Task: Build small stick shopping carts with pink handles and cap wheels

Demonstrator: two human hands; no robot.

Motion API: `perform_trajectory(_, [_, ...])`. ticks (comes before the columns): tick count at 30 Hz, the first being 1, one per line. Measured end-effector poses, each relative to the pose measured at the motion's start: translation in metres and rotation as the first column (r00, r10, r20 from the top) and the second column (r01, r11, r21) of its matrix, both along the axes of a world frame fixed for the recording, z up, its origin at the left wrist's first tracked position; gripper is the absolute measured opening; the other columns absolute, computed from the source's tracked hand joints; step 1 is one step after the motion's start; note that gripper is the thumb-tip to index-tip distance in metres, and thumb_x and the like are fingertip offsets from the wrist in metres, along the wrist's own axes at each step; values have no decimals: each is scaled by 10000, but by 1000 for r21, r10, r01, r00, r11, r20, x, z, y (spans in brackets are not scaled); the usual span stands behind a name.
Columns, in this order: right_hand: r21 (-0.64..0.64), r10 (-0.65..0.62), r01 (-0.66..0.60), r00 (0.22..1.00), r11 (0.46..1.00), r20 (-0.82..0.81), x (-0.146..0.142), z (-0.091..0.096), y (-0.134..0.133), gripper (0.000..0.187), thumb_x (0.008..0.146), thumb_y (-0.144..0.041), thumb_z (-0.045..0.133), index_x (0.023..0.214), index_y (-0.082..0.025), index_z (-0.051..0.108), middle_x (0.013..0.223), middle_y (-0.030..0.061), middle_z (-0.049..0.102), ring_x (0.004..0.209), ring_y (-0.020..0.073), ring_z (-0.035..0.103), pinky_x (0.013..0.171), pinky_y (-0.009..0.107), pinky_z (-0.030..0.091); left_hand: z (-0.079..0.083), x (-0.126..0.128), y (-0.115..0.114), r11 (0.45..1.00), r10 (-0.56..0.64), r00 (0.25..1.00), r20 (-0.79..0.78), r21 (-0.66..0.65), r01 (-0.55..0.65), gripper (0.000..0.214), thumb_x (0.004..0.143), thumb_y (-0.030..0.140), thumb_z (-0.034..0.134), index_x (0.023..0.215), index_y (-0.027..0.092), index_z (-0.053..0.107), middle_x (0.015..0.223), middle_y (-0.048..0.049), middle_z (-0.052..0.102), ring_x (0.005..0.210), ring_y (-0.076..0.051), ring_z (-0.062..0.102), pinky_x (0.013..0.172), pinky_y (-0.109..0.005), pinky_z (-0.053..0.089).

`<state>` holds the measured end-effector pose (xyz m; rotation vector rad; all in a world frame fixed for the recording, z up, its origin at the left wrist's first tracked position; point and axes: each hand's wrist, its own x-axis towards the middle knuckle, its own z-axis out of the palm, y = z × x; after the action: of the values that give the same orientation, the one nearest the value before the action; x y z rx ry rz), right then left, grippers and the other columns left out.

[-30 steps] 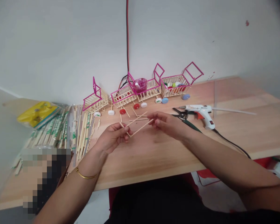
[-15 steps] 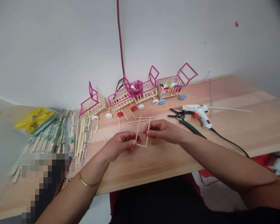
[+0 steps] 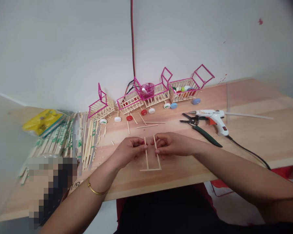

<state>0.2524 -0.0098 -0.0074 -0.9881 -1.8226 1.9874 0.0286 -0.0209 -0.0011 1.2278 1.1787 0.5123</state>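
Between my hands is a small three-sided frame of thin wooden sticks (image 3: pixel 150 169), two long pieces joined by a crosspiece at the end toward me. My left hand (image 3: pixel 130 149) pinches the left long stick near its upper part. The right long stick is pinched by my right hand (image 3: pixel 172 144). Just beyond my hands lie several loose wooden sticks (image 3: pixel 147 126). Past them stand small stick carts with pink-painted rims, among them a left cart (image 3: pixel 101 109) and a right cart (image 3: pixel 184 91) holding coloured bottle caps.
On the right lie a white glue gun (image 3: pixel 216 118) with a black cord and green-handled wire cutters (image 3: pixel 206 136). Bundles of wrapped chopsticks (image 3: pixel 61 136) and a yellow packet (image 3: pixel 42 122) fill the left side. A plastic cup (image 3: pixel 147 91) with pink paint sits on a middle cart.
The stick frame has swung so its crosspiece end is lower and closer to me. My grip has moved higher along both long sticks, and the view has shifted slightly.
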Motion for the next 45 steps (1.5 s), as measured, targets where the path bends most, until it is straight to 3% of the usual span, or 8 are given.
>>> perform_trajectory(7, [46,-61,56,992,997,112,-1,7,-3,343,833,-388,615,1094,-218,472,642,-40,647,580,129,587,526,232,390,2,2,-3,997,-75,989,-129,2,76,303,719,363,680,941,158,658,573,55,539,447,-67,386,434,-201,290])
perform_trajectory(13, [6,-41,41,984,999,173,9,8,0,438,839,-429,606,1194,-208,475,705,-7,663,554,115,569,492,226,390,10,-24,12,918,37,899,-437,370,142,261,805,380,575,666,170,644,599,5,592,565,-120,489,540,-236,342])
perform_trajectory(19, [7,-53,53,983,999,176,11,9,2,459,824,-457,623,1200,-224,502,858,31,683,677,139,640,538,231,443,25,-73,31,777,541,429,-724,625,74,369,854,503,471,759,198,656,711,-82,663,649,-202,559,558,-281,299])
perform_trajectory(22, [10,-60,59,984,998,166,13,6,3,453,830,-453,619,1204,-227,500,878,33,675,679,133,633,533,224,438,30,-85,35,858,484,232,-844,510,63,388,860,471,430,801,185,685,827,-157,701,727,-269,608,553,-303,300])
perform_trajectory(24, [15,-65,63,985,998,161,15,3,5,461,832,-453,619,1214,-227,497,870,32,676,662,128,623,521,221,428,31,-87,36,913,386,183,-904,403,68,340,842,404,448,798,172,692,856,-180,707,767,-292,628,564,-310,325])
perform_trajectory(36, [69,-41,29,984,997,176,16,7,8,480,823,-463,617,1210,-205,499,841,28,659,664,127,595,535,225,416,26,-97,44,950,221,162,-962,250,189,224,732,255,509,836,188,695,889,-147,715,817,-295,649,620,-326,421])
perform_trajectory(41, [196,-88,50,977,979,194,16,12,9,426,840,-439,595,1184,-197,527,786,11,657,673,127,564,597,246,413,30,-84,37,870,427,124,-896,444,215,293,837,297,420,931,189,676,881,-135,712,824,-296,651,629,-339,418])
perform_trajectory(45, [314,-180,106,959,943,219,15,15,10,379,845,-447,576,1117,-182,579,829,21,658,685,125,551,620,255,400,31,-77,34,829,431,205,-879,475,294,324,872,310,393,970,187,676,956,-128,699,862,-279,650,653,-332,423])
